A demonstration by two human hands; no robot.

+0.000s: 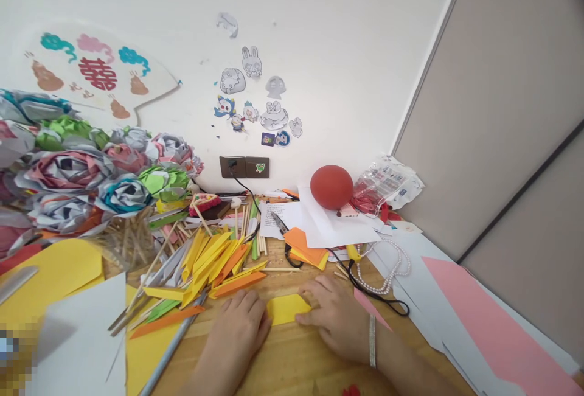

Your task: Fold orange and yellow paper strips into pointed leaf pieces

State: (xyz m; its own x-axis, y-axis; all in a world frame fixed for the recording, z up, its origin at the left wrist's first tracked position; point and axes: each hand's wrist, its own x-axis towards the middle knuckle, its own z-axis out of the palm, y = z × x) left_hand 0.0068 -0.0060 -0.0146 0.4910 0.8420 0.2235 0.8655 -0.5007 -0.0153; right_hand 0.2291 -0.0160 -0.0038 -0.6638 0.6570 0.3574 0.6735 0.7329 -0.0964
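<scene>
Two hands: left (241, 326) closed against the yellow paper's (285, 309) left edge; right (335, 317) spread, fingertips on its right end
Yellow paper: flat on the wooden table (292, 356)
Red balloon (331, 187): beyond, near the wall (347, 49)

The left hand (241, 326) lies low, palm down, fingers close together and curled slightly; across from it, the right hand (329, 318) spreads its fingers, thumb apart, pointing inward. Both bare forearms reach up from below, and the right wrist (371, 341) angles inward.
</scene>
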